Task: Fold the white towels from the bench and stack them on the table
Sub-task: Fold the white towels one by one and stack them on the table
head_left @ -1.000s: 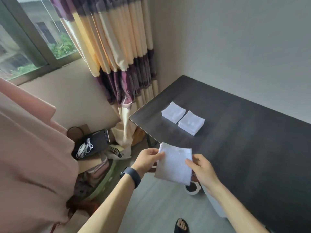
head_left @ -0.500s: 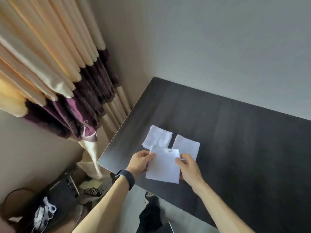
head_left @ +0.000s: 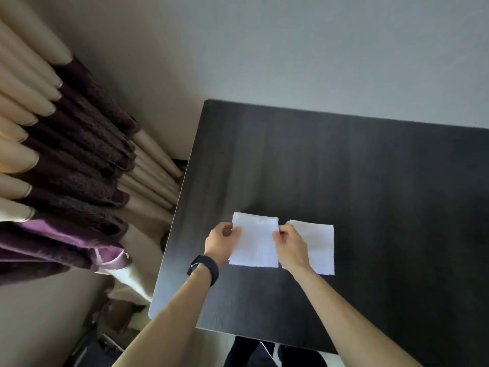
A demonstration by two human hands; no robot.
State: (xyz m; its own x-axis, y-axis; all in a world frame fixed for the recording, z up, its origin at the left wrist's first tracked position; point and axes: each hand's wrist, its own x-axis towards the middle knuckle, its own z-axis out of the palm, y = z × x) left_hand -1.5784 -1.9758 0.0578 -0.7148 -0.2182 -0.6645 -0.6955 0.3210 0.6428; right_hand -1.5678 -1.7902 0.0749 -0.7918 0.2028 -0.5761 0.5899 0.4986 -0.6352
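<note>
A folded white towel (head_left: 256, 241) lies flat over the left pile on the dark table (head_left: 344, 168), a small label showing near its far edge. My left hand (head_left: 222, 241) pinches its left edge and my right hand (head_left: 289, 245) pinches its right edge. A second folded white towel pile (head_left: 317, 242) lies just to the right, partly behind my right hand. Whatever lies under the held towel is hidden.
A cream and purple curtain (head_left: 66, 168) hangs left of the table. A grey wall (head_left: 291, 49) runs behind the table. Bags and clutter (head_left: 111, 332) sit on the floor by the near left corner. The table's near edge (head_left: 264, 333) is close to my body.
I have stepped in over the table. Both hands carried the folded towel forward and lowered it onto the left pile, which it now covers.
</note>
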